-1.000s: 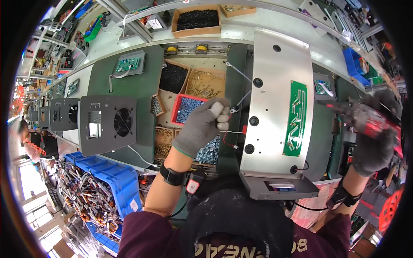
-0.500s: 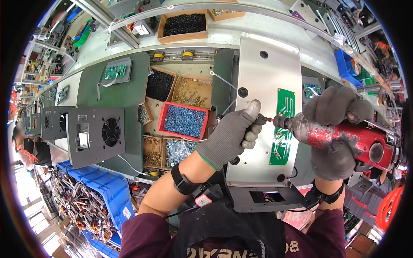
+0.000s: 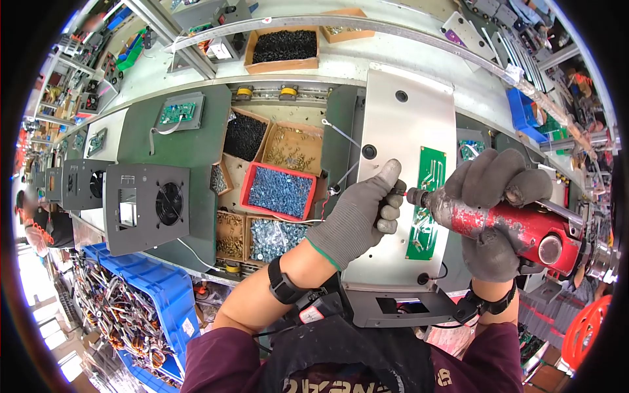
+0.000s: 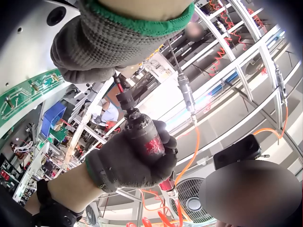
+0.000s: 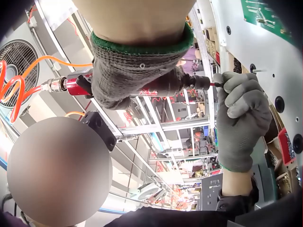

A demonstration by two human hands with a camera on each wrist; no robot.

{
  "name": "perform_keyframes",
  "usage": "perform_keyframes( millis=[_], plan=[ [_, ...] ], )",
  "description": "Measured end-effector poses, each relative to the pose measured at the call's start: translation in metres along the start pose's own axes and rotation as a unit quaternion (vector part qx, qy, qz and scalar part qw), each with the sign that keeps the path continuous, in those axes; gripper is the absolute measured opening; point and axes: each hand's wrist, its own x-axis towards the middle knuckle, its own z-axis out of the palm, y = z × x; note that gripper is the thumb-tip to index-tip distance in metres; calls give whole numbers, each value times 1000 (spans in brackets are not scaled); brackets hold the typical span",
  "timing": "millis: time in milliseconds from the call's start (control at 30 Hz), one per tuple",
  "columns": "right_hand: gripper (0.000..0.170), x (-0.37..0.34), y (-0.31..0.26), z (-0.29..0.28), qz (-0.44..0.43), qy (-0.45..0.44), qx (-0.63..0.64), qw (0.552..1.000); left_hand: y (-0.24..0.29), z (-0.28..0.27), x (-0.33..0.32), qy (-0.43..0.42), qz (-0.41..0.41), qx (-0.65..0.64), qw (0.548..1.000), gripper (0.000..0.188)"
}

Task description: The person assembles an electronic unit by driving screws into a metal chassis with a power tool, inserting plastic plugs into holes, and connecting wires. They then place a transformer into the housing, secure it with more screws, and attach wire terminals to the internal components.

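Red power driver (image 3: 532, 236), its nose over a silver panel (image 3: 406, 124).
The gloved right hand (image 4: 129, 163) grips its body; the gloved left hand (image 3: 357, 218) pinches a small dark piece (image 5: 218, 85) at the bit's tip. Beneath, a green circuit board (image 3: 424, 226) sits on the panel.

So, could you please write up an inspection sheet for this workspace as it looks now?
Surface: green board, grey fan panel at the left.
Job's things: metal panel bearing a green circuit board; red power driver.
Clutter: red tray of small bluish parts; blue crate of mixed parts.
Hands: left hand seems to pinch a small dark part at the driver's tip, too small to identify; right hand grips the red power driver.
Cables: white cable near the fan panel; coiled orange hose at right.
Surroundings: another person at far left.
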Motion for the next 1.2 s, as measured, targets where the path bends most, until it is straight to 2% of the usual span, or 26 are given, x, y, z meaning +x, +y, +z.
perform_keyframes(
  millis=[300,367,400,433,467,500,533,567,667,700,767,800,867,1100,1200],
  plan=[
    [41,2,0,-2,-18,2,-29,999,-1,1,1,-8,-15,-39,999,38],
    [41,4,1,-8,-36,-24,-39,998,0,0,1,-13,-22,-37,999,40],
    [41,6,1,-12,-42,-33,-42,998,1,-1,0,-21,-39,12,999,42],
    [41,11,1,-22,-54,-95,-19,994,3,-3,-1,-29,-56,61,996,44],
    [40,12,3,-23,-53,-111,6,992,3,-7,-5,-26,-58,60,996,44],
    [41,13,6,-24,-52,-128,30,990,3,-11,-12,-1,-19,140,990,45],
    [41,15,8,-26,-49,-144,54,987,4,-16,-17,25,20,220,975,46],
    [40,15,13,-29,-41,-141,38,988,7,-21,-22,98,47,280,954,45],
    [38,8,32,-34,-9,-136,20,991,0,-77,-16,196,170,372,891,41],
    [38,2,43,-32,17,-125,11,992,-9,-91,-10,198,169,371,892,41],
    [39,-2,55,-26,66,-116,9,991,-19,-102,-6,175,238,588,753,52],
    [39,-4,57,-25,67,-117,10,991,-18,-98,-8,176,238,587,753,52],
    [39,-6,60,-23,90,-115,22,989,-15,-87,-16,144,151,574,792,49],
    [40,-9,56,-16,117,-119,23,986,-24,-94,-12,140,168,559,800,52],
    [41,-9,60,-20,75,-165,2,983,-23,-93,-13,137,167,557,802,53]
  ],
)
